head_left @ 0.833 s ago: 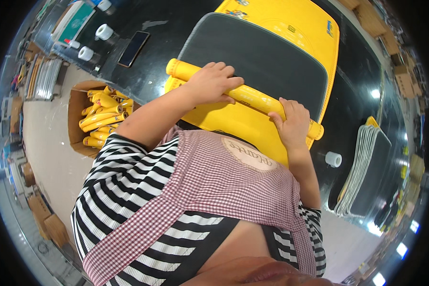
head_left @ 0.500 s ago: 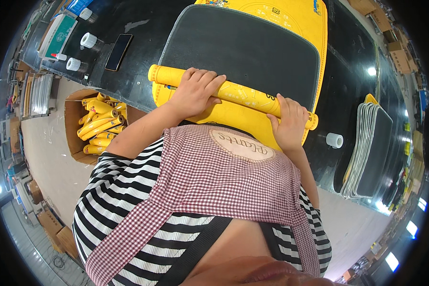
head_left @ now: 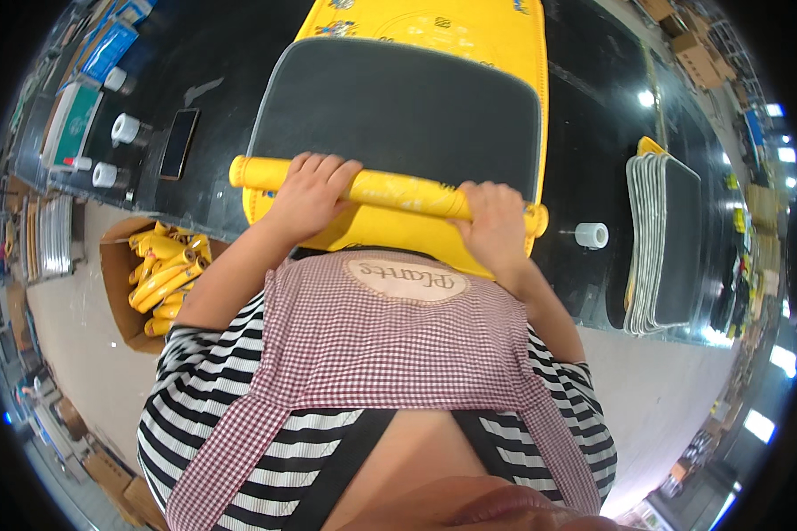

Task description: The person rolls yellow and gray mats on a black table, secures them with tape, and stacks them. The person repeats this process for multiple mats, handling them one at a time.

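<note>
A yellow printed mat, rolled into a tube [head_left: 403, 190], lies crosswise in front of me. My left hand [head_left: 314, 196] curls over it left of its middle, fingers together on top. Nearer its right end, my right hand [head_left: 494, 226] grips it with the fingers over the top. Beyond the tube, the mat's dark grey underside [head_left: 398, 106] with a pale stitched edge lies flat; whether it is one piece with the tube is hard to see. Underneath is another yellow mat [head_left: 434, 22], showing at the far end, the right side and towards me.
A cardboard box [head_left: 119, 296] of rolled yellow mats [head_left: 164, 274] stands below left. On the black table [head_left: 584, 115] are a phone [head_left: 180, 143], white tape rolls [head_left: 126, 128], a green-and-white box [head_left: 73, 124] and, at right, a stack of grey-backed mats [head_left: 669, 239].
The view has shifted, so the mats and tube appear further left and the tube less tilted. Both hands stay on the tube; the flat dark part looks about as long as before.
</note>
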{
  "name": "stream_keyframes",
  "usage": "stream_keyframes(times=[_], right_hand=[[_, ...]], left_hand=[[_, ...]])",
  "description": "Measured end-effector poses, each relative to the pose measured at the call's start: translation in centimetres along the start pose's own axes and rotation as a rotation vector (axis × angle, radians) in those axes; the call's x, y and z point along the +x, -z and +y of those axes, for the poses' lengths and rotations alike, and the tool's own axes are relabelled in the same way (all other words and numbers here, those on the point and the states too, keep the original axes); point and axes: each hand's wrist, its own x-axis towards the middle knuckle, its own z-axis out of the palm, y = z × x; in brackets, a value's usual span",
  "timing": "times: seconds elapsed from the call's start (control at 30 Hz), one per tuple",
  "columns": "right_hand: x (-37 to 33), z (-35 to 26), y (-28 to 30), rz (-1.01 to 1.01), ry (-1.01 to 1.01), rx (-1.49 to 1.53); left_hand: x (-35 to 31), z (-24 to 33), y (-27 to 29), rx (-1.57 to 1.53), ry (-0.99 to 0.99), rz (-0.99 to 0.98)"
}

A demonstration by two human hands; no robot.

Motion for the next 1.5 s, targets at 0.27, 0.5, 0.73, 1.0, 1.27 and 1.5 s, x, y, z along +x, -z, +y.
stream_keyframes(times=[0.27,0.5,0.73,1.0,1.27,1.5], right_hand=[[-0.9,-1.8,1.8,-0.222,-0.132,0.054],[-1.6,-1.5,0.7,-0.145,-0.091,0.020],[2.3,-2.6,4.6,-0.248,-0.013,0.103],[8.6,-0.8,12.2,-0.587,-0.175,0.394],[35.5,-0.2,18.6,0.520,0.144,-0.343],[44.7,-8.6,15.5,0.883,0.411,-0.379]], left_hand=[[0.4,0.9,2.4,-0.074,0.006,-0.229],[0.7,0.4,2.6,-0.101,-0.001,-0.291],[4.9,0.3,7.6,-0.031,-0.032,-0.547],[12.9,-4.5,15.0,-0.289,-0.159,-0.915],[25.3,-17.0,28.9,0.480,0.079,0.366],[21.3,-30.3,34.3,0.758,-0.047,1.042]])
